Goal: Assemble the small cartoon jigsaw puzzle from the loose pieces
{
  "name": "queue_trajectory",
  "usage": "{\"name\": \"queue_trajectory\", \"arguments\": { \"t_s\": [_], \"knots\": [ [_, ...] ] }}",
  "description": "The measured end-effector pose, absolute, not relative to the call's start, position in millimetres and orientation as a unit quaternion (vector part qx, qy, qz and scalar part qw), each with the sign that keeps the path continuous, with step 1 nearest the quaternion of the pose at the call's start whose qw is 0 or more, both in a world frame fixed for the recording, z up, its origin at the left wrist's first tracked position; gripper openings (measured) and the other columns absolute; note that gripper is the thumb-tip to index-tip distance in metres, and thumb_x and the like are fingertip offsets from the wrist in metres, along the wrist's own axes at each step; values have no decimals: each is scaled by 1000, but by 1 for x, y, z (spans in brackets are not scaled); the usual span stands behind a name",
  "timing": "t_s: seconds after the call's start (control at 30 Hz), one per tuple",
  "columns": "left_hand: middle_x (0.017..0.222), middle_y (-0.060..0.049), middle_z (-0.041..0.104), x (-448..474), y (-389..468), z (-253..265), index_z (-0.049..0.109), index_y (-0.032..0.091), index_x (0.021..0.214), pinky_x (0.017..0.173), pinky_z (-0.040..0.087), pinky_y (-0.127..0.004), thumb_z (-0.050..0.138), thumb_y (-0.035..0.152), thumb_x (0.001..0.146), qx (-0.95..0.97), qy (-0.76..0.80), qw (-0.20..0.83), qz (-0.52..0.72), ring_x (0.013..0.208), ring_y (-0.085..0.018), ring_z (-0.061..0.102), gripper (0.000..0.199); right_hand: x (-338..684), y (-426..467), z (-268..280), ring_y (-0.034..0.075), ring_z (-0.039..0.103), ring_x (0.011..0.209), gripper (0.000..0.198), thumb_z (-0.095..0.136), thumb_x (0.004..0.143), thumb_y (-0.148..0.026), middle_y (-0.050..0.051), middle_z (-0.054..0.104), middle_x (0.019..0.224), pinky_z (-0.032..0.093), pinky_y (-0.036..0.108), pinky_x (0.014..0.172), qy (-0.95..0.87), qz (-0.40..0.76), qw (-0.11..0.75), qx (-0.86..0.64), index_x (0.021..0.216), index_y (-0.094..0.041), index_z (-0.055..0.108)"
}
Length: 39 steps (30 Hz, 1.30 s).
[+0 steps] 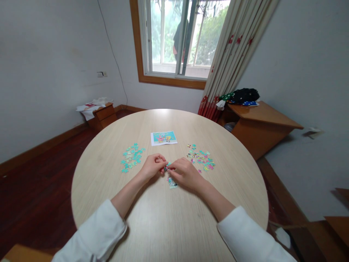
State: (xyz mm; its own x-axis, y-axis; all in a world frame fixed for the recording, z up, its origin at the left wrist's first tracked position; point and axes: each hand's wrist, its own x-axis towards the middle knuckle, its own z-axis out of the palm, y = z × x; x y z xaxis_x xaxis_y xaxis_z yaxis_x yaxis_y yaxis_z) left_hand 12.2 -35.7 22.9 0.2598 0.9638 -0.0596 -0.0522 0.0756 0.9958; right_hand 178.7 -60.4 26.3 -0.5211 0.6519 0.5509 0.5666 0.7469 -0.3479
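Note:
My left hand (155,164) and my right hand (183,171) meet over the middle of the round table, fingertips nearly touching. Between them they pinch small jigsaw puzzle pieces (166,168), mostly hidden by the fingers. Just below, partly under my right hand, lies a small joined section of puzzle (172,183). Left of my left hand is a loose spread of mostly turquoise puzzle pieces (132,157). Mixed pink, yellow and turquoise puzzle pieces (203,159) are scattered to the right of my right hand. Beyond the hands a picture card (164,138) shows two cartoon figures.
The round wooden table (169,225) fills the foreground. At the right stands a wooden cabinet (261,120) with dark cloth (245,95) on it. A small wooden stand (105,115) with papers is at the left. A window and curtain (231,47) are behind.

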Motion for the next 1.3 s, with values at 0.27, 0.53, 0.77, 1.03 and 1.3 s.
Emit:
{"name": "queue_trajectory", "arguments": {
  "t_s": [0.27, 0.53, 0.77, 1.03, 1.3],
  "knots": [
    [44, 3, 56, 12, -35, 23, 52, 15, 65, 39, 36, -19, 68, 32, 59, 532, 453, 569, 434, 35, -8, 47, 24, 177, -61, 28, 13, 59, 66, 11, 57, 80, -17, 4, 68, 70, 42, 26, 66, -795, 176, 394, -426, 73, -16, 66],
    [55, -1, 63, 7, -31, 23, 54, 17, 66, 45, 36, -20, 60, 29, 63, 584, 495, 449, 460, 48, -12, 55, 14, 174, -56, 21, 13, 60, 64, 13, 58, 77, -22, 5, 70, 72, 45, 24, 61, -726, 342, 373, -466, 75, -14, 68],
    [61, -3, 66, 7, -34, 21, 54, 18, 68, 58, 43, -24, 55, 23, 69, 655, 473, 416, 417, 60, -16, 61, 6, 175, -57, 19, 13, 60, 63, 14, 58, 79, -23, 4, 70, 72, 46, 24, 61, -748, 321, 374, -446, 76, -14, 69],
    [62, -2, 65, 6, -34, 16, 55, 17, 68, 55, 40, -24, 52, 22, 70, 699, 482, 380, 367, 58, -15, 60, 6, 174, -58, 21, 12, 58, 61, 13, 59, 79, -19, 3, 69, 68, 43, 23, 60, -782, 263, 354, -440, 72, -14, 68],
    [63, -4, 68, 6, -33, 17, 54, 18, 65, 57, 43, -24, 51, 21, 68, 681, 480, 418, 362, 60, -17, 62, 5, 175, -56, 17, 12, 59, 65, 10, 61, 77, -12, 3, 68, 69, 42, 23, 64, -824, 203, 329, -414, 70, -15, 68]
  ]
}}
